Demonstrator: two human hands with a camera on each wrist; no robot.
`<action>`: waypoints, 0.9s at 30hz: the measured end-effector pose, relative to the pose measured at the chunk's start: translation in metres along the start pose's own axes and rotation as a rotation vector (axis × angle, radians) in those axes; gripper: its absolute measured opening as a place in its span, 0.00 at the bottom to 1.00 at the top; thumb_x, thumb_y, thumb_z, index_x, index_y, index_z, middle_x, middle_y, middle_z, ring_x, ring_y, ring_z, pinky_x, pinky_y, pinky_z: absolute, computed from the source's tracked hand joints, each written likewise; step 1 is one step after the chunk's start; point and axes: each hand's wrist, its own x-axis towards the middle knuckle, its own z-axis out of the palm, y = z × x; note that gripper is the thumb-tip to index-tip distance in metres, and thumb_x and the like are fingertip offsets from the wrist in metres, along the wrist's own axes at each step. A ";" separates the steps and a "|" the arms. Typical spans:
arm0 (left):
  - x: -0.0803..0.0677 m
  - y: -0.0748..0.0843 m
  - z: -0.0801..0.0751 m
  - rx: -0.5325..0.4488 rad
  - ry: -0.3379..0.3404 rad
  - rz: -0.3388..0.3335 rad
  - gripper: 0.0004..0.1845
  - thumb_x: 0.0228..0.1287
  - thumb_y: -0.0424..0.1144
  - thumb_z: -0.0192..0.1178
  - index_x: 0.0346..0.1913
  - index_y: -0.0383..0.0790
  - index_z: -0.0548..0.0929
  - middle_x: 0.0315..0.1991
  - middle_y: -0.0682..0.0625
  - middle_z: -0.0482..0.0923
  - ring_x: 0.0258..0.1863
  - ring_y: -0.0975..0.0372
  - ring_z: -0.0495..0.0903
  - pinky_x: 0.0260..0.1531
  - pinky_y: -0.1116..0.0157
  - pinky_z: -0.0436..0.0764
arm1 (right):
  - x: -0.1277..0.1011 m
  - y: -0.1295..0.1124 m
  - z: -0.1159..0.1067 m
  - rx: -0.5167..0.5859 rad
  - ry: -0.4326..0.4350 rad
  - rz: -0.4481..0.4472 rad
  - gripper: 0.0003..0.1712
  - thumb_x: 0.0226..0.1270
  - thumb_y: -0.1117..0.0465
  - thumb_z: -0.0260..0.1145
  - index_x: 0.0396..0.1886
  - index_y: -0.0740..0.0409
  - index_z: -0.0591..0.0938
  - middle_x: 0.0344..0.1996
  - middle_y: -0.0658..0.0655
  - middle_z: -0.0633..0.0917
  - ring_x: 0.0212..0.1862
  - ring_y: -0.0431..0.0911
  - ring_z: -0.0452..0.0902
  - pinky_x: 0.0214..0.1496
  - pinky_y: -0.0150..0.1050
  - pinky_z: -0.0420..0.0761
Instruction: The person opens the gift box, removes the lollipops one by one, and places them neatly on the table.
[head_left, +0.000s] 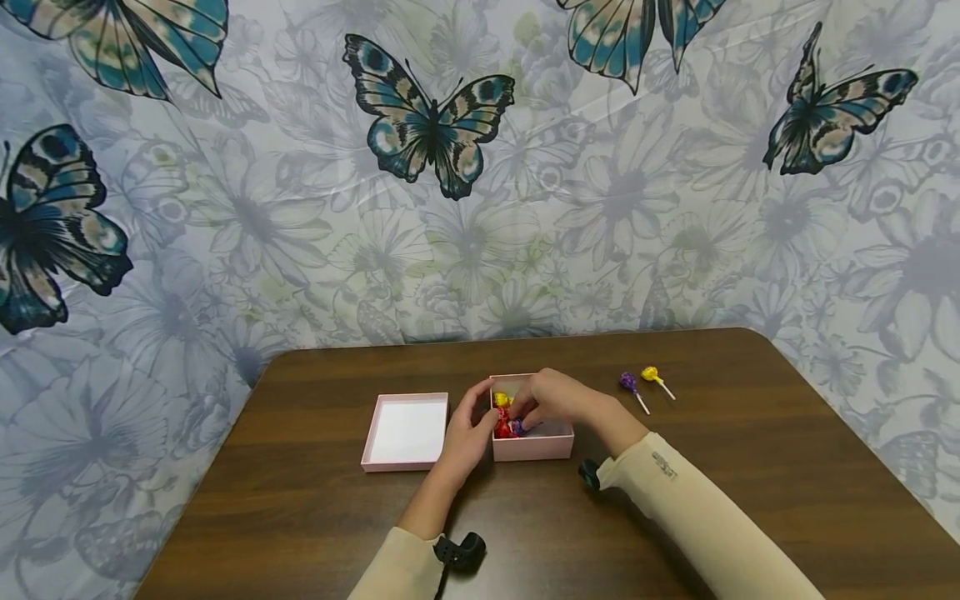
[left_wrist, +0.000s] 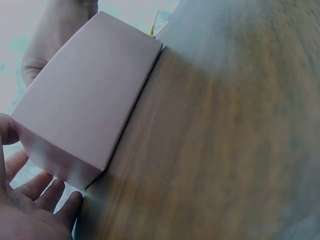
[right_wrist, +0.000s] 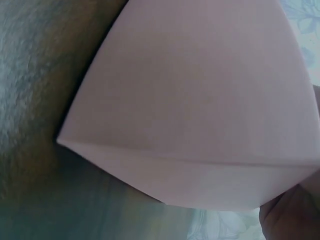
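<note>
A pink open-topped box (head_left: 532, 450) stands on the table with several wrapped lollipops inside, among them red lollipops (head_left: 502, 423) and a yellow lollipop (head_left: 501, 400). My left hand (head_left: 468, 429) lies against the box's left side, thumb near the front corner; in the left wrist view the extended fingers (left_wrist: 50, 195) touch the end wall. From the right, my right hand (head_left: 558, 396) reaches over the rim, its fingers and thumb curled down around a purple lollipop (head_left: 517, 427). The box wall (right_wrist: 200, 90) fills most of the right wrist view and hides those fingertips.
A pink box lid (head_left: 405, 429), white inside, lies left of the box. To the right, a purple lollipop (head_left: 628, 382) and a yellow lollipop (head_left: 650, 374) lie on the brown wooden table (head_left: 315, 500). Behind the table hangs a butterfly-patterned cloth (head_left: 480, 275).
</note>
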 end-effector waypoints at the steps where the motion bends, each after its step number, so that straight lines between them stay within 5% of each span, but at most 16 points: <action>1: 0.000 0.000 0.000 0.001 0.002 -0.002 0.27 0.72 0.33 0.54 0.72 0.50 0.69 0.73 0.48 0.67 0.74 0.52 0.65 0.72 0.47 0.67 | 0.001 0.000 0.000 -0.006 -0.007 -0.004 0.12 0.55 0.62 0.77 0.41 0.52 0.91 0.37 0.46 0.91 0.39 0.35 0.84 0.44 0.30 0.84; 27: -0.001 0.005 -0.001 -0.002 0.007 -0.001 0.27 0.72 0.32 0.53 0.72 0.47 0.69 0.74 0.47 0.66 0.74 0.51 0.65 0.71 0.46 0.67 | 0.003 -0.004 0.001 -0.084 -0.049 -0.018 0.10 0.55 0.59 0.78 0.39 0.50 0.91 0.35 0.43 0.91 0.36 0.31 0.82 0.43 0.32 0.82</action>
